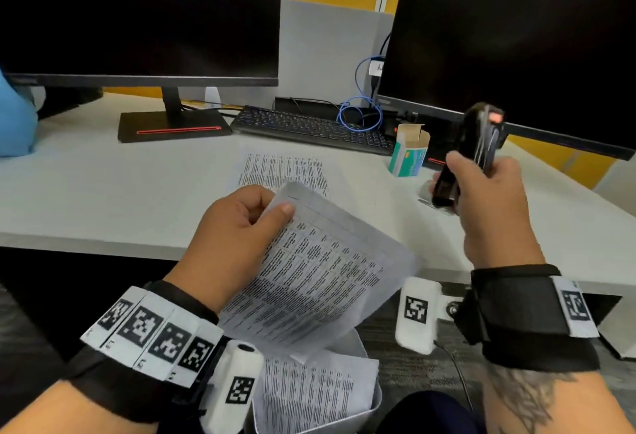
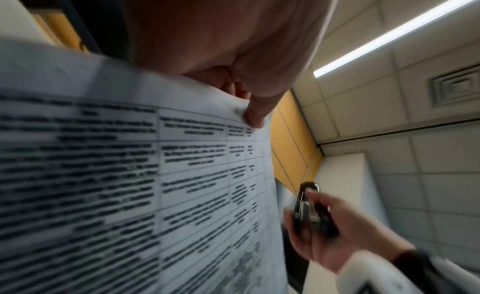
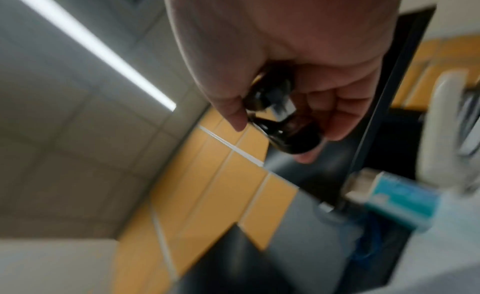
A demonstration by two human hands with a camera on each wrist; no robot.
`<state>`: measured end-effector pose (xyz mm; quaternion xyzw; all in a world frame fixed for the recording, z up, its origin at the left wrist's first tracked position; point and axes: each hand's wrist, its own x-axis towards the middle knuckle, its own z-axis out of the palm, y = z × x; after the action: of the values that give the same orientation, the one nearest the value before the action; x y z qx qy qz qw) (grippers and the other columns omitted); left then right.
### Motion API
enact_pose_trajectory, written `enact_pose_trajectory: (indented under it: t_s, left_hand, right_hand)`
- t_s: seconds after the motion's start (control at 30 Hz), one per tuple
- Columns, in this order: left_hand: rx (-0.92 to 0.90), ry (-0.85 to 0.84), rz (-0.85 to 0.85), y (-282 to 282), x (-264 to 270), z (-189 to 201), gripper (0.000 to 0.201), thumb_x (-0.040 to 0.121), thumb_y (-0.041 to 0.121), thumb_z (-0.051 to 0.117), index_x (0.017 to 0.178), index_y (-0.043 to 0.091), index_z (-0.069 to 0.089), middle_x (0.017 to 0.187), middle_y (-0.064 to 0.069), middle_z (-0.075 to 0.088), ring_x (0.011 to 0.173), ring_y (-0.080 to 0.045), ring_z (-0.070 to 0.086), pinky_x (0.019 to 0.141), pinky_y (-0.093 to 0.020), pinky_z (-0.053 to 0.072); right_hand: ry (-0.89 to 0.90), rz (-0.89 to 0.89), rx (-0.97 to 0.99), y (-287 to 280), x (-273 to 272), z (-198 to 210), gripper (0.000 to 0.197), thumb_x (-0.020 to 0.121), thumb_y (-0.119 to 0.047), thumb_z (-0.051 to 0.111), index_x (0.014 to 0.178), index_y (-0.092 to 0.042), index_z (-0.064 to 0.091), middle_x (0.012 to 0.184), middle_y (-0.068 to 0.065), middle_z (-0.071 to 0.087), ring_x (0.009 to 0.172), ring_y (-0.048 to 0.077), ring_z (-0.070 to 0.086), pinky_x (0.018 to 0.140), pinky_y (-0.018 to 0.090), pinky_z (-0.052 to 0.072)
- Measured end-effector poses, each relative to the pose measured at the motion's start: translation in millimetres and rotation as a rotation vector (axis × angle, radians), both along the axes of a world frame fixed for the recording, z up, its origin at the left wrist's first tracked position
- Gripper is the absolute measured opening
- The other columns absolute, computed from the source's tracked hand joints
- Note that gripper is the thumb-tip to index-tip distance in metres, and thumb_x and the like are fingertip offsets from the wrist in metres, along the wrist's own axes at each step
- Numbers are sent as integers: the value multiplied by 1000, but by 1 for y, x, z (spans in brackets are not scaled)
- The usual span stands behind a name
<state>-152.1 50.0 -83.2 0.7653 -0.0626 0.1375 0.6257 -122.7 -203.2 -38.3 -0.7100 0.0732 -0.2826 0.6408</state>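
Person is holding printed sheets (image 1: 320,279) and a black stapler (image 1: 476,144) over an office desk (image 1: 103,192).
The left hand (image 1: 234,230) is pinching the sheets' top corner at the desk's near edge; the right hand (image 1: 492,203) is gripping the raised stapler, fingers curled, near a small open box (image 1: 409,155).

Reference: the open box (image 1: 409,151) on the desk (image 1: 103,192). Behind it, the keyboard (image 1: 309,129) and the right monitor (image 1: 516,38) close the way; just right of it, the right hand (image 1: 495,199) with the stapler (image 1: 475,148) fills the air. Left of the box the surface lies open across a flat printed sheet (image 1: 282,168) to the monitor stand (image 1: 172,125); in front and left of it, the held paper (image 1: 320,272) in the left hand (image 1: 234,230) overhangs the desk edge.
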Motion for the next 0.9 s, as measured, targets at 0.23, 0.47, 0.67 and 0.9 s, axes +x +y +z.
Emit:
enact_pose_trajectory:
  t_s: [0.23, 0.47, 0.67, 0.9]
  left_hand:
    - [107, -72, -70, -31, -19, 13, 9, 93, 24, 61, 84, 21, 63, 72, -5, 72, 71, -28, 68, 71, -49, 56]
    - [138, -200, -47, -47, -35, 16, 24, 93, 27, 60, 72, 21, 51, 47, 4, 42, 44, -6, 37, 49, -22, 35]
    - [103, -219, -88, -52, -40, 17, 25, 93, 26, 59, 71, 21, 49, 45, 9, 41, 45, -5, 35, 49, -23, 34]
    - [96, -191, -174, -55, -41, 19, 13, 85, 39, 61, 84, 30, 52, 63, 11, 55, 53, -2, 46, 55, -25, 40]
  right_hand:
    - [-105, 262, 254, 54, -30, 21, 19, 92, -44, 59, 101, -27, 61, 85, -10, 54, 80, 8, 50, 70, 26, 41]
    - [-215, 244, 166, 82, -45, 11, 31, 89, -48, 56, 63, -32, 50, 59, -19, 46, 62, 2, 45, 69, 32, 40]
    - [-203, 241, 207, 82, -45, 16, 36, 81, -59, 53, 69, -25, 51, 64, -1, 56, 67, 19, 59, 69, 41, 50]
    - [-220, 204, 194, 81, -47, 17, 40, 81, -63, 51, 69, -25, 53, 67, 3, 53, 66, 21, 61, 67, 40, 51]
